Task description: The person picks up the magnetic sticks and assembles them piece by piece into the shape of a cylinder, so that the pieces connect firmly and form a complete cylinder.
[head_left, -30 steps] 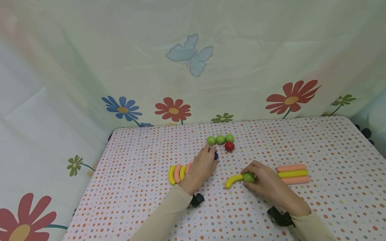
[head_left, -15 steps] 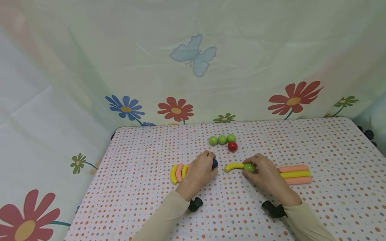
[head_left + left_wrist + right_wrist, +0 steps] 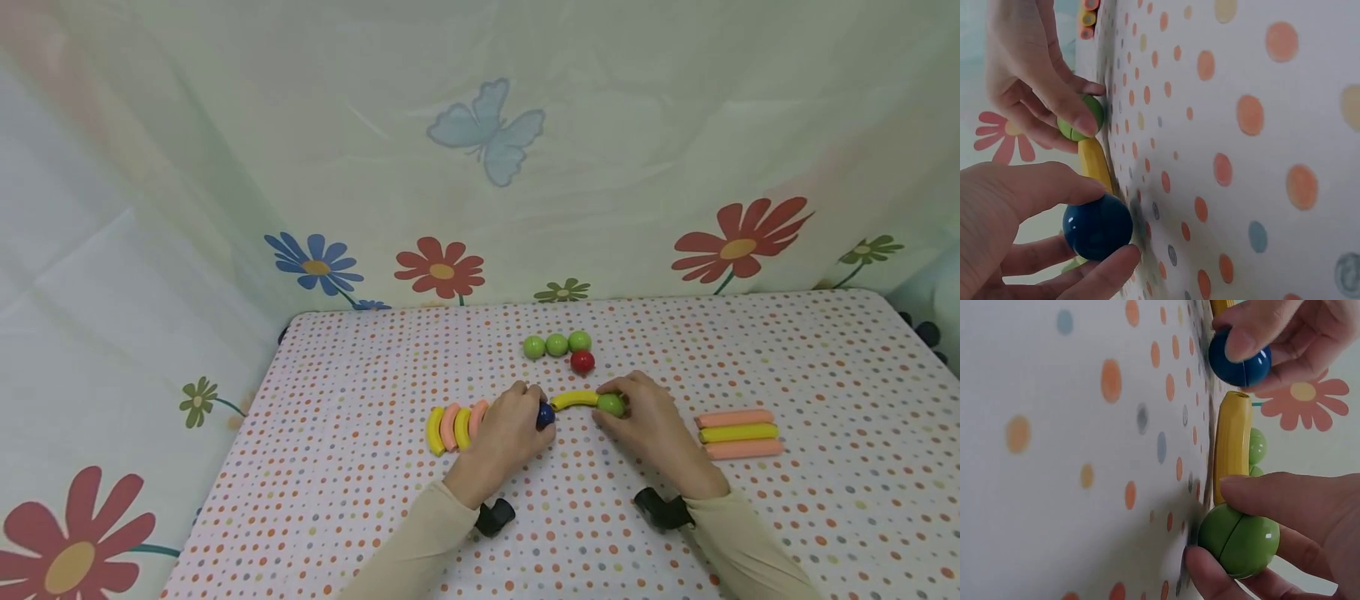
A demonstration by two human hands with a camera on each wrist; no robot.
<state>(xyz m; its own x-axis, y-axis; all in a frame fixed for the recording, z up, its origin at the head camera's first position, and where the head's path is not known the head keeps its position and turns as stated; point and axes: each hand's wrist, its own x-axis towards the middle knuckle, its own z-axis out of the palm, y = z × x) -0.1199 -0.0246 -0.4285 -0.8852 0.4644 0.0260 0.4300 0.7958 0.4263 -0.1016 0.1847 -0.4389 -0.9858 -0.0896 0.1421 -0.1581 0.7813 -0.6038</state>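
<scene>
My left hand (image 3: pixel 508 427) holds a glossy dark blue ball (image 3: pixel 1098 226) between thumb and fingers. To its right, my right hand (image 3: pixel 651 429) pinches a green ball (image 3: pixel 1239 540) with a seam around it. A yellow curved rod (image 3: pixel 575 399) extends from the green ball toward the blue one. Its free end is right by the blue ball in the right wrist view. Beside and partly under my left hand lies a row of alternating yellow and pink curved rods (image 3: pixel 449 428); the row's right part is hidden by the hand.
Several green balls (image 3: pixel 557 345) stand in a line farther back, with a red ball (image 3: pixel 582 362) in front of the rightmost one. Right of my right hand lie two pink straight rods (image 3: pixel 742 450) with a yellow straight rod (image 3: pixel 738 432) between them. A dotted cloth (image 3: pixel 337 467) covers the table.
My right hand has moved left and away from me with the green ball, and the yellow rod has swung level toward the blue ball. My left hand has drawn the blue ball slightly nearer.
</scene>
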